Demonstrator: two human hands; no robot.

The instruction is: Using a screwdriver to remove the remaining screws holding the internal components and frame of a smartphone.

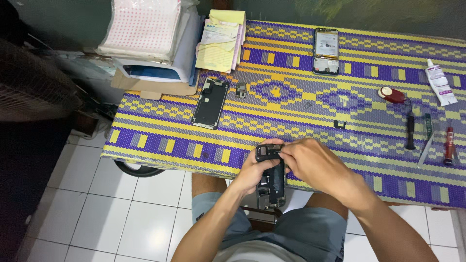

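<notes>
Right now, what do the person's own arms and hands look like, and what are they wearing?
Both arms are bare from the elbow down: no sleeves reach the forearms. The left hand and right hand wear no gloves, and no rings, watch or wristband show from this view. Below them, blue-grey shorts cover the lap, and a light grey shirt hem shows at the bottom edge.

white tiled floor (121, 208), patterned table mat (291, 82)

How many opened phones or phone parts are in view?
3: a phone body held in the left hand, a detached screen lying left on the table, and an open phone at the far edge.
</notes>
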